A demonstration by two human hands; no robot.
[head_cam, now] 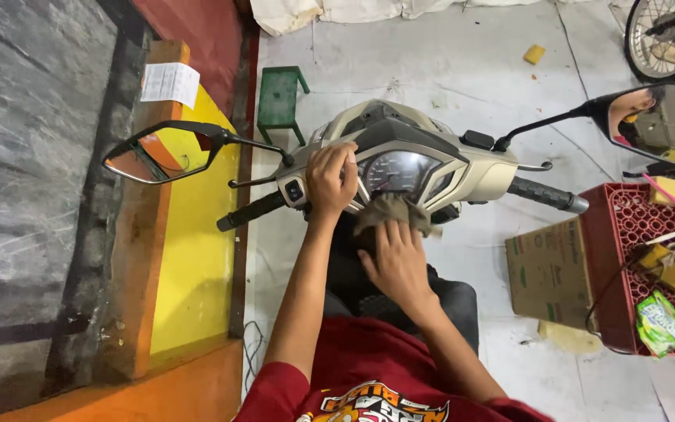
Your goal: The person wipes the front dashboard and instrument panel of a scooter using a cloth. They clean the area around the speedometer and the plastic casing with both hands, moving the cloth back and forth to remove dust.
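Observation:
I look down over a beige scooter's handlebar cover [400, 129] with a round speedometer [396, 172] in its middle. My left hand [330, 181] rests on the left side of the cover, fingers curled over its edge beside the switch block [294, 190]. My right hand [396, 262] presses a grey-brown cloth [392, 211] against the panel just below the speedometer. Both handlebar grips stick out, the left grip [248, 212] and the right grip [544, 195]. Two mirrors stand up, the left mirror [158, 152] and the right mirror [658, 121].
A red plastic crate [615, 266] with sponges, a green packet and sticks sits at the right, with a cardboard box [548, 270] against it. A small green stool [279, 98] stands ahead of the scooter. A yellow and orange raised step [189, 266] runs along the left. A bicycle wheel [662, 39] shows top right.

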